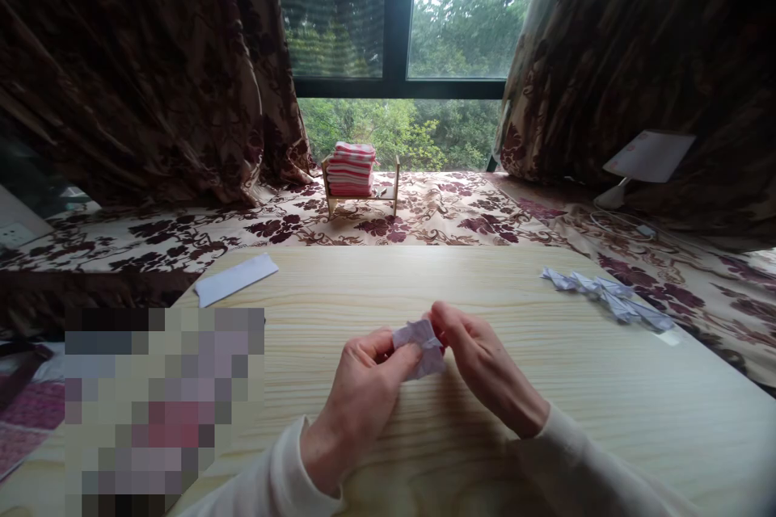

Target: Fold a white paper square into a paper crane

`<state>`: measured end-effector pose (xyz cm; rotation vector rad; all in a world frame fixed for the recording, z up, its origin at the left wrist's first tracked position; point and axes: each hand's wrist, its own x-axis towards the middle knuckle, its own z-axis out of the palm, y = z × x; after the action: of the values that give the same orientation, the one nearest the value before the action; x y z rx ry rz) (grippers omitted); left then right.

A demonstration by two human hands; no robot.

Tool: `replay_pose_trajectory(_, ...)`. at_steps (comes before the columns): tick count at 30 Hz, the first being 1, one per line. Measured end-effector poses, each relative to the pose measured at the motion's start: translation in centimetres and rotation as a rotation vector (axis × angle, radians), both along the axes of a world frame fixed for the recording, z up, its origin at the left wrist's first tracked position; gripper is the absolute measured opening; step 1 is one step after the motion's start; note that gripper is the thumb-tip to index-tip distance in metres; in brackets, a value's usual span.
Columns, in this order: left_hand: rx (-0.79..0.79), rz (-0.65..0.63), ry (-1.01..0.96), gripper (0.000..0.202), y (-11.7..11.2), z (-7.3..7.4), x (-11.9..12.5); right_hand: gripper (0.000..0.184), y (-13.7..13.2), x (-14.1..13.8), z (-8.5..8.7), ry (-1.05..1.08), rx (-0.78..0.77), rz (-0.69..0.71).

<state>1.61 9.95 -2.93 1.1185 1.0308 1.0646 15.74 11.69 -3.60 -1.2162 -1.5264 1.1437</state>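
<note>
A small piece of folded white paper [424, 357] is held above the wooden table, with creases and a raised flap on its upper side. My left hand [369, 376] grips its left part, thumb pressed on top and fingers beneath. At the paper's right edge, my right hand [478, 359] is closed, its thumb and forefinger pinching the edge; the other fingers curl out of sight. Several folded white paper pieces [612, 295] lie in a cluster at the table's right side. A flat white paper strip [236, 279] rests near the far left corner.
The pale wooden table [339, 283] has its far edge against a flowered cloth ledge [449, 218]. On that ledge stand a small rack [396, 186] with stacked pink-and-white cloths [352, 170] and a white lamp [648, 157]. A pixelated patch hides the table's left side.
</note>
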Motion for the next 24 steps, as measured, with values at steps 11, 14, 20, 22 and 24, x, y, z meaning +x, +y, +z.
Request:
replay_pose_trajectory(11,-0.041,0.08,-0.095,0.019,0.36,-0.1,-0.11,0.032,-0.14,-0.12,-0.57,-0.071,0.16,0.086)
replay_pose_trajectory(14,-0.055,0.049,-0.098,0.018,0.22,0.01,-0.11,0.03,-0.33,-0.13,-0.48,-0.155,0.222,0.11)
replay_pose_trajectory(20,-0.093,-0.019,-0.164,0.02,0.22,0.38,-0.3,0.033,-0.28,-0.05,-0.54,-0.138,0.226,0.059)
replay_pose_trajectory(22,-0.098,-0.025,-0.137,0.021,0.29,0.15,-0.42,0.035,-0.14,0.14,-0.59,-0.148,0.186,0.045)
replay_pose_trajectory(24,-0.086,-0.028,-0.057,0.02,0.33,-0.15,-0.48,0.037,-0.05,0.35,-0.44,-0.152,0.149,0.05)
